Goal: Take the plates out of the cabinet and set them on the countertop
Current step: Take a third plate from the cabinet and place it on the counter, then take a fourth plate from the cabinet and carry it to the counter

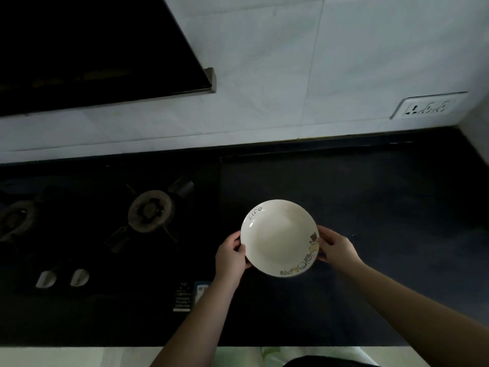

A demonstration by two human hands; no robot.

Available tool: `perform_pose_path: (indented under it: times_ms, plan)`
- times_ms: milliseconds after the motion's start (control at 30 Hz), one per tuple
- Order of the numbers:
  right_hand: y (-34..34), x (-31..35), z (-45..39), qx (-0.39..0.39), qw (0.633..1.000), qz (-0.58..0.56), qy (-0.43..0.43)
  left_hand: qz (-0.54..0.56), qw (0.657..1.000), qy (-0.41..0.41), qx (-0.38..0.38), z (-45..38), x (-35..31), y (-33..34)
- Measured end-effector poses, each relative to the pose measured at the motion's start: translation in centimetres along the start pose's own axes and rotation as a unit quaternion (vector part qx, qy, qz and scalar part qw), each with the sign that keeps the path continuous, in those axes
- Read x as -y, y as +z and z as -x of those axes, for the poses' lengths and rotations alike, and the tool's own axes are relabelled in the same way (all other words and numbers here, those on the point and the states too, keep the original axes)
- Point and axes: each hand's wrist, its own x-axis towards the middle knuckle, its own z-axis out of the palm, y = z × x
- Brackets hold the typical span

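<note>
Over the dark countertop (pixel 370 207), right of the stove (pixel 105 221), I hold a white plate (pixel 277 237) between both hands. My left hand (pixel 230 258) grips its left rim, fingers curled round the edge; my right hand (pixel 336 247) grips the right rim. Whether the plate touches the countertop, I cannot tell.

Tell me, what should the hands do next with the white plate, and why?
Probably lower the plate straight down onto the dark countertop and let go. The left hand and right hand grip its opposite edges, and it is over a bare stretch of counter, to the right of the stove burner. Whether it already touches the counter cannot be told from this view.
</note>
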Motion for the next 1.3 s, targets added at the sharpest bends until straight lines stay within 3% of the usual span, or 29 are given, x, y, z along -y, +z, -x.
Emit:
perform_pose_path:
  times_ms: [100,267,367,433,567,667,800,900,1100,1300]
  plan:
    - [-0.2,0.0,0.4,-0.019,0.999,0.051,0.006,-0.032,0.999,0.015,-0.014,0.5,0.4,-0.1]
    - [-1.1,0.6,3.5,-0.049,0.987,0.153,0.009,-0.18,0.979,0.078,-0.06,2.6,1.2,-1.7]
    - [-1.9,0.4,5.9,-0.022,0.986,0.163,-0.006,-0.24,0.96,0.142,-0.014,4.1,1.6,-3.0]
    - [-2.4,0.0,7.5,-0.01,0.981,0.191,-0.015,-0.296,0.937,0.182,0.029,5.3,1.8,-3.8]
    - [-3.0,-1.4,10.7,0.001,0.963,0.266,-0.044,-0.412,0.857,0.305,0.052,7.7,2.5,-3.8]
    - [-3.0,-2.9,12.6,0.009,0.931,0.353,-0.097,-0.435,0.816,0.378,0.055,9.5,2.8,-3.7]
    - [-3.0,-4.0,15.0,-0.06,0.815,0.523,-0.242,-0.515,0.762,0.391,0.035,12.6,2.4,-3.5]
    - [-3.8,-4.6,16.3,-0.077,0.777,0.545,-0.306,-0.547,0.735,0.4,0.025,15.4,2.6,-2.8]
    - [-7.4,-7.5,19.1,-0.052,0.753,0.566,-0.331,-0.581,0.741,0.337,0.023,21.3,5.0,0.1]
    - [-12.3,-10.2,22.9,-0.026,0.759,0.544,-0.358,-0.549,0.794,0.259,-0.014,28.0,8.1,2.1]
